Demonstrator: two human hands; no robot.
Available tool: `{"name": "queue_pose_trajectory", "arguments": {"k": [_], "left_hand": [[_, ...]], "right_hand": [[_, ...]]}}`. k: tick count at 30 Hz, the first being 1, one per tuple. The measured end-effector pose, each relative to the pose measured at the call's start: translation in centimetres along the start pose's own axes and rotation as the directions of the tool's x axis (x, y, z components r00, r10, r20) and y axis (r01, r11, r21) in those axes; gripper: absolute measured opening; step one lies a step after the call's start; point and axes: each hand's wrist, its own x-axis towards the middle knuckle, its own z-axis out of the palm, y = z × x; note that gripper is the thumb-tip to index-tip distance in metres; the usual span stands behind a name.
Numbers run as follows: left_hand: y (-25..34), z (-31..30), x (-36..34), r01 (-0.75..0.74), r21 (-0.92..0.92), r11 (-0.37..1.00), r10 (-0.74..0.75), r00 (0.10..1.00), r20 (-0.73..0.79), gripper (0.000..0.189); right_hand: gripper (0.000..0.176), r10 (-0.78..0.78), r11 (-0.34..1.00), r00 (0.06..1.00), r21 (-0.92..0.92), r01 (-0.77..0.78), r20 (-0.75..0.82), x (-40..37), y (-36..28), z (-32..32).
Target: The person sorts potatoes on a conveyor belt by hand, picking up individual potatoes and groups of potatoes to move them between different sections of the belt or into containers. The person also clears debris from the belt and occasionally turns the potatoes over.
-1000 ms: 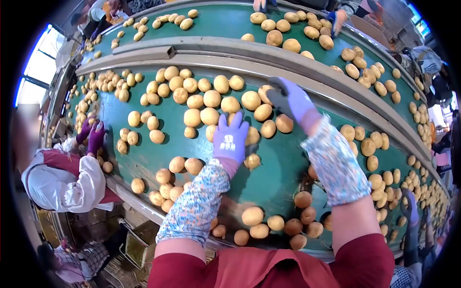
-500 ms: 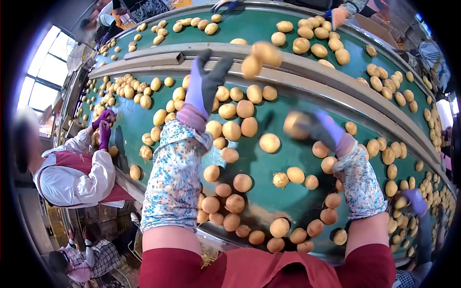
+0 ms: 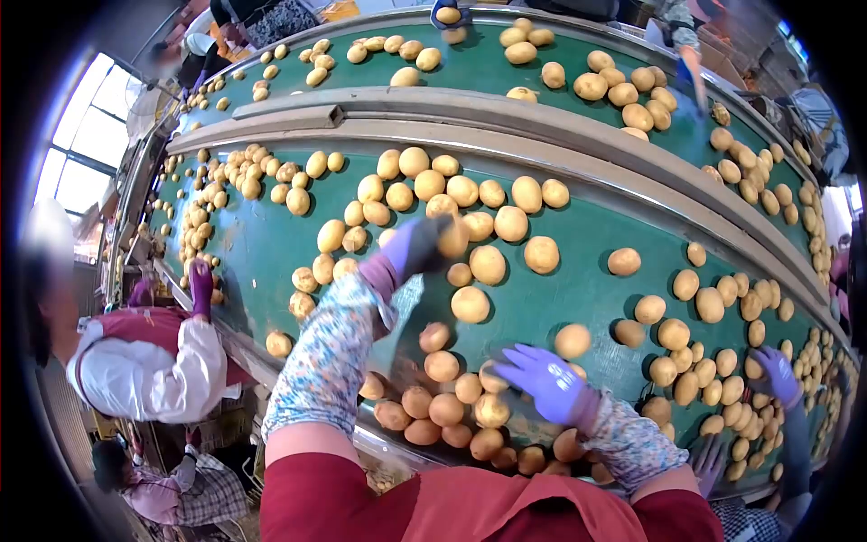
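My left hand [image 3: 423, 246], in a purple glove with dark fingers, is over the middle of the green conveyor belt [image 3: 578, 298]. Its blurred fingers are closed around a potato [image 3: 453, 238]. Nearer my body, my right hand [image 3: 548, 383], also purple-gloved, has its fingers stretched out and apart, back upward. Its fingertips are beside a potato [image 3: 493, 378] at the edge of a cluster of brownish potatoes [image 3: 446, 409] along the near belt edge. Beyond my left hand lie several paler potatoes [image 3: 429, 184].
A metal divider [image 3: 506, 144] separates this belt from a second green belt [image 3: 488, 68] carrying potatoes. A co-worker [image 3: 149, 361] in white sleeves stands at the left. Another person's purple-gloved hand [image 3: 778, 376] reaches among potatoes at the right. More people's hands work along the far belt.
My left hand has come down and nearer from the divider, now with a potato. My right hand has moved toward me and left, letting go of its potato. Potatoes on the belt have shifted.
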Motion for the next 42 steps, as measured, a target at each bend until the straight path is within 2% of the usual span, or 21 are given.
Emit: {"name": "queue_pose_trajectory", "arguments": {"k": [2,5,6,7,10,12,14,17,21,26,28,29,30,31,33,35,36,37,39,41,42], "left_hand": [[6.4,-6.0,1.8,0.281,-0.333,0.900,-0.307,0.951,-0.029,0.040],[5.7,-9.1,7.0,0.077,-0.522,0.849,-0.371,0.791,-0.487,0.049],[3.8,-9.4,8.0,0.276,-0.068,0.959,-0.271,0.813,-0.516,0.056],[0.9,-9.4,8.8,0.399,0.407,0.822,-0.166,0.851,-0.498,0.064],[-4.0,-6.7,10.2,0.399,0.533,0.746,-0.261,0.912,-0.318,0.075],[-3.4,-4.1,10.7,0.453,0.474,0.755,-0.270,0.874,-0.404,0.076],[-2.5,-3.2,11.2,0.502,0.390,0.772,-0.310,0.833,-0.458,0.076],[-3.5,-3.5,9.8,0.234,0.476,0.848,-0.017,0.908,-0.418,0.061],[-3.5,-3.8,5.2,-0.207,0.394,0.895,0.334,0.898,-0.287,0.040],[-1.3,-6.9,3.7,-0.171,0.314,0.934,0.200,0.978,-0.065,0.048],[-2.8,-8.0,7.1,-0.312,0.109,0.944,0.330,0.893,-0.306,0.057],[-0.2,-10.0,8.8,-0.075,0.093,0.993,0.102,0.936,-0.337,0.064],[0.1,-11.1,11.4,-0.228,-0.026,0.973,0.185,0.848,-0.496,0.069],[0.9,-12.0,13.7,-0.425,0.071,0.902,0.350,0.626,-0.697,0.064],[8.2,-14.2,10.7,-0.580,-0.005,0.814,0.404,0.573,-0.713,0.062],[9.1,-11.3,7.5,-0.689,0.236,0.685,0.665,0.460,-0.588,0.059],[8.8,-9.0,2.9,-0.608,-0.169,0.775,0.562,0.787,-0.256,0.049],[7.3,-5.3,-0.3,-0.749,-0.293,0.594,0.769,0.636,-0.067,0.047],[4.6,2.0,-6.8,-0.583,-0.737,0.342,0.935,0.128,0.332,0.045],[4.7,-0.5,-15.7,-0.921,-0.317,0.227,0.897,0.070,0.437,0.044],[2.8,1.5,-18.7,-0.904,-0.300,0.305,0.886,0.153,0.438,0.040]], "right_hand": [[0.039,0.054,0.995,0.991,0.095,-0.042,-0.125,-0.8,0.1,-0.9],[0.042,0.433,0.894,0.778,0.104,-0.437,-0.455,-3.6,2.6,-4.9],[0.046,0.441,0.837,0.697,-0.022,-0.547,-0.566,-5.6,4.1,-5.6],[0.051,0.418,0.745,0.609,-0.129,-0.655,-0.674,-7.0,5.1,-5.8],[0.057,0.507,0.487,0.569,-0.329,-0.809,-0.647,-7.9,3.2,-3.8],[0.052,0.528,0.568,0.679,-0.383,-0.729,-0.510,-5.4,0.5,-2.2],[0.041,0.389,0.852,0.852,-0.215,-0.477,-0.350,-1.5,-1.1,-1.1],[0.038,0.309,0.951,0.942,0.057,-0.304,-0.132,2.8,-3.0,3.8],[0.039,0.231,0.971,0.960,0.093,-0.218,-0.159,5.6,-4.9,5.9],[0.036,0.205,0.977,0.893,0.139,-0.162,-0.401,5.5,-5.8,5.0],[0.034,0.310,0.909,0.708,-0.019,-0.416,-0.634,1.3,-4.3,5.8],[0.036,0.771,0.634,0.396,0.547,-0.546,-0.499,1.4,-6.0,2.8],[0.040,0.695,0.663,0.322,0.399,-0.634,-0.643,0.1,-5.5,2.5],[0.045,0.591,0.643,0.265,0.248,-0.724,-0.762,-2.6,-4.8,3.0],[0.056,0.540,0.550,0.195,0.168,-0.818,-0.818,-8.2,-4.6,5.0],[0.058,0.647,0.309,0.316,-0.140,-0.941,-0.695,-10.3,-6.5,7.5],[0.060,0.686,0.260,0.329,-0.205,-0.944,-0.649,-8.9,-8.1,8.0],[0.061,0.641,0.307,0.387,-0.240,-0.921,-0.663,-8.4,-8.5,8.4],[0.060,0.676,0.411,0.405,-0.142,-0.901,-0.615,-4.3,-10.3,7.7],[0.062,0.672,0.567,0.494,-0.046,-0.822,-0.552,-0.6,-10.0,9.4],[0.061,0.650,0.573,0.482,-0.037,-0.819,-0.587,1.1,-10.2,9.8]]}}
